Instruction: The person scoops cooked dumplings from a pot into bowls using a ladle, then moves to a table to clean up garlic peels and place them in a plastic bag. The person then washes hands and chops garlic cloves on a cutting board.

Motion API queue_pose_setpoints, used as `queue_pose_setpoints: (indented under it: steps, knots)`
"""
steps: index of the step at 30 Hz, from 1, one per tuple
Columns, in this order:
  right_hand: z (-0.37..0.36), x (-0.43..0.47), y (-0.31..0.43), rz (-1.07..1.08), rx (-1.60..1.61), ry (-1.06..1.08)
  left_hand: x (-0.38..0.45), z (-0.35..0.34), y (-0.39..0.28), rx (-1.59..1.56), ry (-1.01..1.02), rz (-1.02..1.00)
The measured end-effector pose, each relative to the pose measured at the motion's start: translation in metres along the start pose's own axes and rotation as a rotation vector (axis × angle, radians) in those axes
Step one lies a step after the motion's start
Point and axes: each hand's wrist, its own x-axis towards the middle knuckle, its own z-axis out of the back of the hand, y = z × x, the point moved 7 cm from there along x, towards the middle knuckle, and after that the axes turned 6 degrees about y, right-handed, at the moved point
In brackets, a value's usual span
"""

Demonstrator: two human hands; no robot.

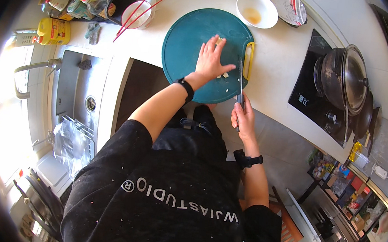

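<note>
A round green cutting board (187, 41) with a yellow handle lies at the counter's near edge. Over its middle is my left hand (211, 58), fingers spread, its fingertips at a small pale piece of food (219, 40). Whether the fingers press on that piece cannot be told. More small whitish pieces (225, 75) lie on the board beside the palm. My right hand (243, 116) grips the dark handle of a kitchen knife (241, 80), whose blade stands nearly edge-on over the board's right side, apart from my left hand.
Behind the board stands a white bowl (257, 10) with some brownish liquid. Red chopsticks rest across another bowl (137, 15) at the left. A lidded pot (344, 79) sits on the black cooktop (305, 72) at right. The sink (76, 83) is at left, near a yellow jug (54, 32).
</note>
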Motion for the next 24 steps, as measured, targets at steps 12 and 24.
queue_pose_setpoints:
  steps: [12, 24]
  knots:
    - [0.026, 0.022, 0.009, 0.023, -0.118, 0.138, -0.04, -0.019, -0.016, -0.063, 0.102, -0.222]
    - [0.031, 0.039, 0.014, -0.058, -0.051, 0.133, -0.071, -0.024, -0.044, 0.082, 0.223, -0.243]
